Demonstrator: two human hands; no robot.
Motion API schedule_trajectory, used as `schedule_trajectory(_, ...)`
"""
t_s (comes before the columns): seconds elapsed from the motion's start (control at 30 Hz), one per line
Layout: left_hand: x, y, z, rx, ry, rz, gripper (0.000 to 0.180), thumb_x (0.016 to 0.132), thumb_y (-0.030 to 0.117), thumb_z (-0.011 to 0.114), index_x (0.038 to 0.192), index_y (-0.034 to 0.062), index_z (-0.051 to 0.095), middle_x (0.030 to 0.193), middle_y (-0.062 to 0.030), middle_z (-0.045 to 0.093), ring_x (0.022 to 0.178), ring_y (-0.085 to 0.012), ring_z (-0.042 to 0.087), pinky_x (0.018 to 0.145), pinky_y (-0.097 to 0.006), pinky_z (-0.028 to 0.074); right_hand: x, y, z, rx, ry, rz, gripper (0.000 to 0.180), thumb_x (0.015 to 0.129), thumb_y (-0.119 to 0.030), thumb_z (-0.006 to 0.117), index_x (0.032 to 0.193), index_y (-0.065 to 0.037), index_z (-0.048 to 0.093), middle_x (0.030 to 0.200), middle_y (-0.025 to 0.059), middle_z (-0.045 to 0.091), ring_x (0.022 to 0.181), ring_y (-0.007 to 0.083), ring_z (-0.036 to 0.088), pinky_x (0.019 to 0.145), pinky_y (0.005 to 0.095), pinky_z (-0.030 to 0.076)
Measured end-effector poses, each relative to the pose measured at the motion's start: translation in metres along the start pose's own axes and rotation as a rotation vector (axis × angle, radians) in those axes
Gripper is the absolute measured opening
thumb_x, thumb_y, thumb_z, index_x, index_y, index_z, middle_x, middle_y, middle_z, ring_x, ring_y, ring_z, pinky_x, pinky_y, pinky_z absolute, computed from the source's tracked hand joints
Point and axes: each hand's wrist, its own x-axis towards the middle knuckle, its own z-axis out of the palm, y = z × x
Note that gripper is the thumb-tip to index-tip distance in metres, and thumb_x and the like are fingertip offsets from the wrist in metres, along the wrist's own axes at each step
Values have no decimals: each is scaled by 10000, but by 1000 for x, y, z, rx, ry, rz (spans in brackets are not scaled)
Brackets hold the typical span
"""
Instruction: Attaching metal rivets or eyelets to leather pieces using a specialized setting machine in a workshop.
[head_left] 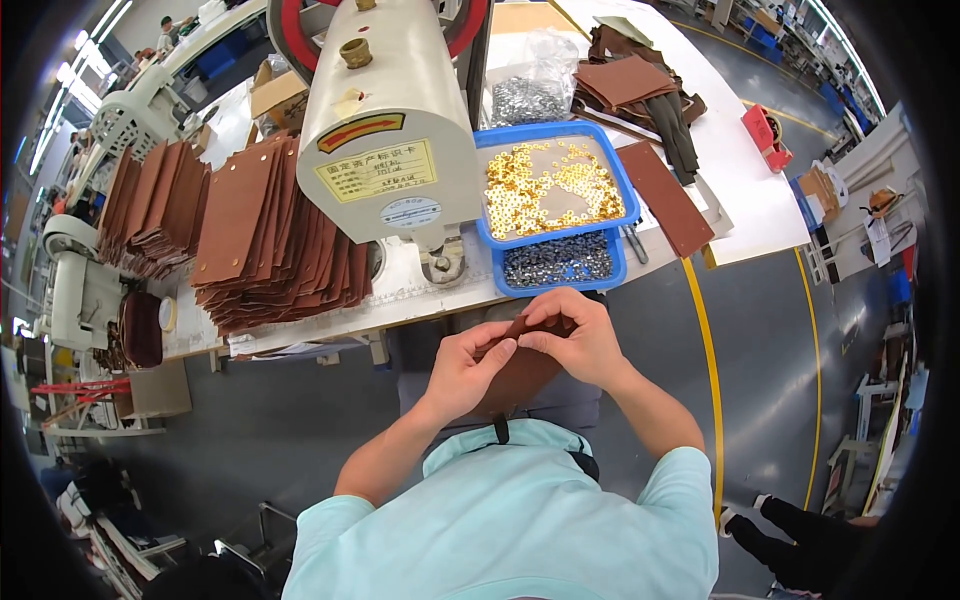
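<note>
Above my lap, both hands hold a reddish-brown leather piece (517, 382). My left hand (466, 366) pinches its upper edge with thumb and fingers. My right hand (580, 342) grips the same edge, its thumb close to the left thumb. The leather bends at the top and hangs down between my forearms. Whatever may lie between the fingertips is too small to make out. Just beyond the hands stands a pale press machine (385, 135) with a metal die (440, 262) at the table's front edge.
A blue tray (629, 188) of gold eyelets overlaps a blue tray (617, 263) of dark metal parts. Left of the machine lie stacked brown leather panels (240, 215) with gold studs. More leather scraps (625, 82), a flat brown panel (668, 200) and a red box (765, 138) are right.
</note>
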Motion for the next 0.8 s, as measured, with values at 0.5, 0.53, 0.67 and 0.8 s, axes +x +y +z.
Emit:
schedule_trajectory(0.5, -7, -2, 2, 412, -45, 94, 230, 914, 104, 753, 1108, 8, 675, 936, -76, 756, 824, -121, 712, 739, -263, 557, 56, 78, -70, -753, 38, 78, 162, 824, -74, 723, 977, -54, 776, 931, 151, 707, 888, 350, 684, 798, 439, 542)
schedule_trajectory(0.53, -6, -5, 2, 453, -40, 193, 204, 911, 81, 752, 1078, 11, 660, 932, -79, 755, 808, -135, 718, 724, -266, 559, 59, 88, -71, -753, 40, 75, 162, 824, -74, 723, 977, -54, 776, 931, 151, 707, 888, 350, 684, 798, 439, 542)
schedule_trajectory(0.67, -6, -19, -3, 547, -48, 379, 216, 880, 16, 761, 1052, 27, 632, 933, -96, 749, 776, -183, 729, 689, -283, 575, 62, 108, -70, -854, 8, -4, 117, 840, -106, 705, 930, -63, 767, 889, 139, 688, 876, 354, 674, 780, 460, 537)
schedule_trajectory(0.8, -1, -16, -6, 544, -37, 674, 274, 763, -22, 794, 981, 74, 660, 902, -86, 724, 747, -241, 726, 630, -330, 580, 61, 101, -64, -923, 39, 16, 85, 843, -112, 697, 890, -58, 743, 877, 130, 680, 868, 347, 670, 768, 464, 535)
